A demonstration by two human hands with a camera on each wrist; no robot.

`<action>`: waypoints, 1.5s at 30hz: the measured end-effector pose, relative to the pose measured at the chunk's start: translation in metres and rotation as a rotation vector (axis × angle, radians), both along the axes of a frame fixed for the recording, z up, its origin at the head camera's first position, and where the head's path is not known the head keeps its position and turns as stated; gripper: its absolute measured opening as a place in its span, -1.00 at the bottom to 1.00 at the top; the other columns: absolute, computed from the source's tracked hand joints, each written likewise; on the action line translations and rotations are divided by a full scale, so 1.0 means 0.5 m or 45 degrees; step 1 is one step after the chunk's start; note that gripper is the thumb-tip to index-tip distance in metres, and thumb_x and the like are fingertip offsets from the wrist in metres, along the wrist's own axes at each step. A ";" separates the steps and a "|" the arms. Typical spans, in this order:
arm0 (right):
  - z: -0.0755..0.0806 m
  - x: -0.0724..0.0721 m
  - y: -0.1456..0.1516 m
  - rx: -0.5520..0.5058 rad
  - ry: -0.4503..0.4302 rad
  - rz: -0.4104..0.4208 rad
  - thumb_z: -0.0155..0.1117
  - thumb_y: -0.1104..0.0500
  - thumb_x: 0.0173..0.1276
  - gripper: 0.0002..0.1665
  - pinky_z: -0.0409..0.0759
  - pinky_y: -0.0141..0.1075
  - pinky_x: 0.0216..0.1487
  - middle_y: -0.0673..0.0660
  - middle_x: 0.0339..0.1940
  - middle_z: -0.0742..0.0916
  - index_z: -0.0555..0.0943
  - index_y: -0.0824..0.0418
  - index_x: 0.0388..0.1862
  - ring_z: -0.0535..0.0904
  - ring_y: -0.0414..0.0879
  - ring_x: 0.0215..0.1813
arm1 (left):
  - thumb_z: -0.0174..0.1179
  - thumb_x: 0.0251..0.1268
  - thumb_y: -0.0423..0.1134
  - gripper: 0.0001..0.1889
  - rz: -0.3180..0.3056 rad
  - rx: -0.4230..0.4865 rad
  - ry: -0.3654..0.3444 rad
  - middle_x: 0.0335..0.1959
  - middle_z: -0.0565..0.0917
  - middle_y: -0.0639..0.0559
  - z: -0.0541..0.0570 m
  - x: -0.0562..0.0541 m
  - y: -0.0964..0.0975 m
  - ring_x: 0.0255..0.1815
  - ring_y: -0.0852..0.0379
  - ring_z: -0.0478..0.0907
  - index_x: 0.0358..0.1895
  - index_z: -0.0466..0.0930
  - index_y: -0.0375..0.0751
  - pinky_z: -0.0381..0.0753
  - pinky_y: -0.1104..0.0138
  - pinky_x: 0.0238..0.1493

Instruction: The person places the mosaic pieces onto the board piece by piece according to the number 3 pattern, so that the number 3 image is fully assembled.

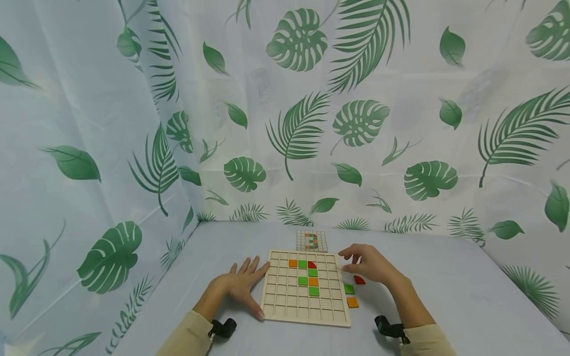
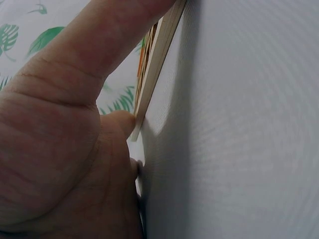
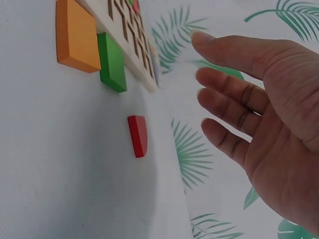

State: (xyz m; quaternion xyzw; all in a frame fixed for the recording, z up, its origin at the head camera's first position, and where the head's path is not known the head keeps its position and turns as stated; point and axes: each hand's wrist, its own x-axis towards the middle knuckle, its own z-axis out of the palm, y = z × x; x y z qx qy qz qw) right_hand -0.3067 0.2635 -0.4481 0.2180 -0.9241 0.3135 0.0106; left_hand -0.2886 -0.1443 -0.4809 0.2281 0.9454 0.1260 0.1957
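A pale wooden grid board [image 1: 285,306] lies on the table, with several orange, green and red tiles set in its upper middle squares. My left hand [image 1: 242,284] rests at the board's left side, fingers spread, thumb at the lower left corner and fingertips at the left edge. Off the board's upper right edge hovers my right hand [image 1: 367,262], fingers loosely bent with nothing between them. Below it on the table lie a red quarter-round tile [image 3: 138,136], a green square tile [image 3: 112,62] and an orange square tile [image 3: 77,37].
Behind the board lies a small pattern card [image 1: 299,242] printed with a coloured grid. A white curtain [image 1: 303,193] with green leaves hangs along the table's back and left side. Each wrist wears a small black camera [image 1: 389,327].
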 end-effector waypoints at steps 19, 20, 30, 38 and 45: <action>0.008 0.003 0.024 0.023 -0.054 -0.082 0.57 0.20 0.26 -0.55 0.57 -0.32 -0.27 0.19 -0.03 0.79 0.75 0.22 0.14 0.55 -0.07 -0.15 | 0.60 -0.23 0.41 0.47 0.004 0.013 -0.003 0.76 -0.25 -0.17 0.004 0.002 0.002 0.76 -0.26 -0.37 0.73 -0.22 0.18 -0.27 -0.34 0.62; 0.007 0.003 0.025 0.029 -0.046 -0.073 0.56 0.20 0.26 -0.55 0.57 -0.32 -0.27 0.19 -0.03 0.79 0.75 0.24 0.14 0.55 -0.07 -0.15 | 0.60 -0.23 0.41 0.47 0.006 0.015 -0.004 0.76 -0.25 -0.17 0.005 0.002 0.002 0.76 -0.26 -0.37 0.73 -0.21 0.18 -0.27 -0.34 0.62; 0.002 -0.002 0.037 0.038 -0.086 -0.067 0.55 0.20 0.28 -0.58 0.57 -0.29 -0.28 0.16 -0.07 0.79 0.76 0.23 0.12 0.54 -0.05 -0.15 | 0.59 -0.22 0.42 0.46 0.002 0.028 -0.004 0.76 -0.25 -0.18 0.003 -0.002 0.000 0.76 -0.26 -0.37 0.73 -0.22 0.17 -0.28 -0.35 0.62; -0.008 0.004 0.039 0.058 -0.213 -0.080 0.60 0.21 0.20 -0.60 0.56 -0.24 -0.25 0.07 -0.15 0.80 0.80 0.18 0.05 0.54 -0.05 -0.17 | 0.54 -0.27 0.52 0.51 -0.020 0.022 -0.025 0.76 -0.29 -0.19 -0.006 -0.004 -0.006 0.75 -0.27 -0.43 0.74 -0.25 0.18 -0.33 -0.36 0.61; -0.018 0.008 0.041 0.084 -0.269 -0.128 0.67 0.19 0.12 -0.60 0.53 -0.23 -0.28 0.01 -0.21 0.77 0.83 0.11 -0.01 0.52 -0.06 -0.22 | 0.55 -0.22 0.47 0.47 -0.022 0.024 -0.015 0.76 -0.27 -0.18 -0.001 0.000 -0.005 0.76 -0.27 -0.39 0.74 -0.23 0.18 -0.30 -0.36 0.61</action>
